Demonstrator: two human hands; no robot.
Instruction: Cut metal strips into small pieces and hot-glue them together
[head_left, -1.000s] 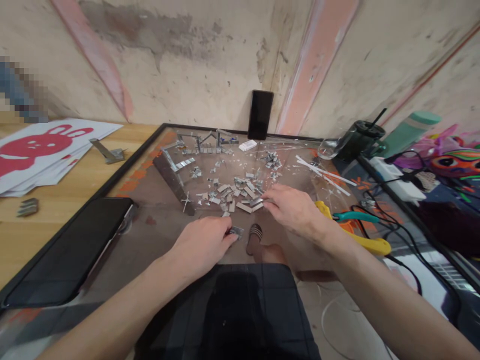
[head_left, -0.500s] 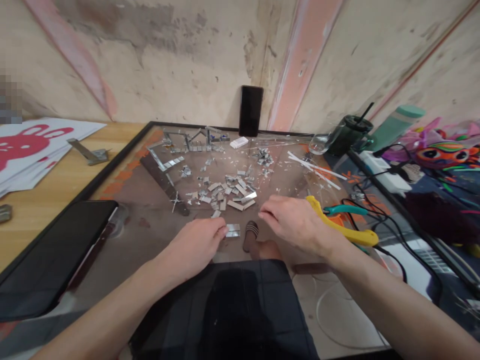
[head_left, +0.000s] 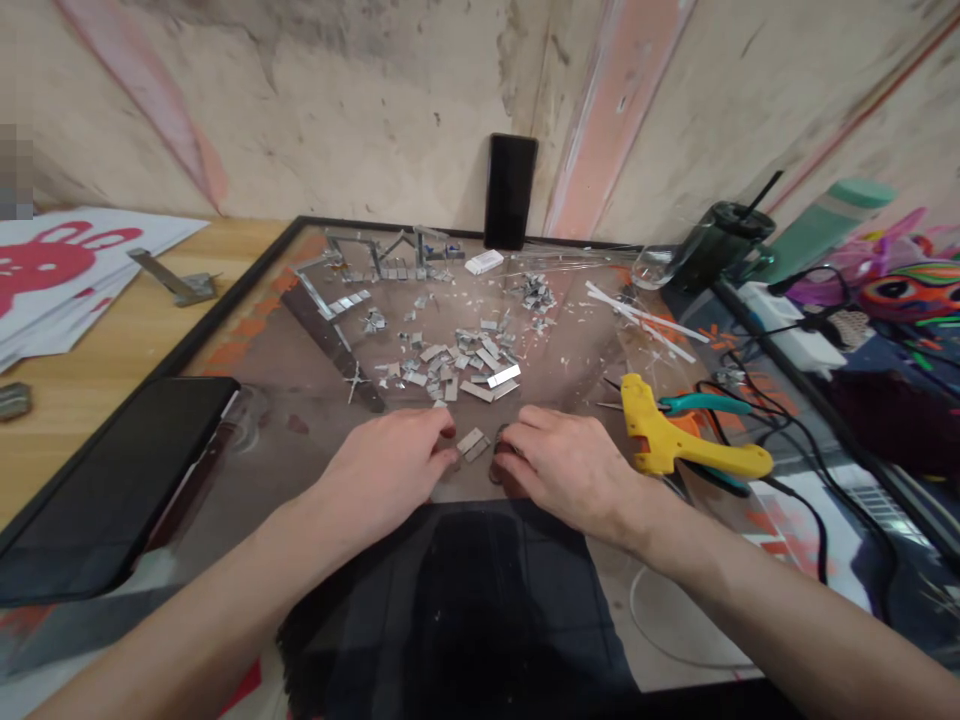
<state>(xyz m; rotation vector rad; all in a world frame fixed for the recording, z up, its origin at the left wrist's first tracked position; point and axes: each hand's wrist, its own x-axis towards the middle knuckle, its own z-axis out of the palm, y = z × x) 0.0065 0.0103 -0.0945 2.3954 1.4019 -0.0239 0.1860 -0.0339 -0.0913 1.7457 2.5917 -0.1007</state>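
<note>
Two small grey, rectangular flat pieces (head_left: pixel 472 444) lie side by side on the glass tabletop, slanted, between my hands. My left hand (head_left: pixel 394 455) rests just left of them, its thumb and forefinger curved and apart, with nothing visible between them. From the right, my right hand (head_left: pixel 566 460) has its bent fingertips close to the pieces' right end. A gap shows between its thumb and forefinger; whether a fingertip touches the pieces is hard to tell. Beyond both hands lies a loose pile of similar grey and shiny pieces (head_left: pixel 457 362).
A yellow glue gun (head_left: pixel 694 445) and teal-handled pliers (head_left: pixel 705 403) lie at right beside black cables. White sticks (head_left: pixel 652 320) lie behind them. A phone (head_left: pixel 511 190) leans on the wall; a larger black device (head_left: pixel 112 480) lies left. Small assembled grey frames (head_left: pixel 382 258) stand at the back.
My right hand has moved left and down, close to the pieces. My left thumb and forefinger have parted. The paired pieces now lie slanted instead of level. The view has shifted slightly.
</note>
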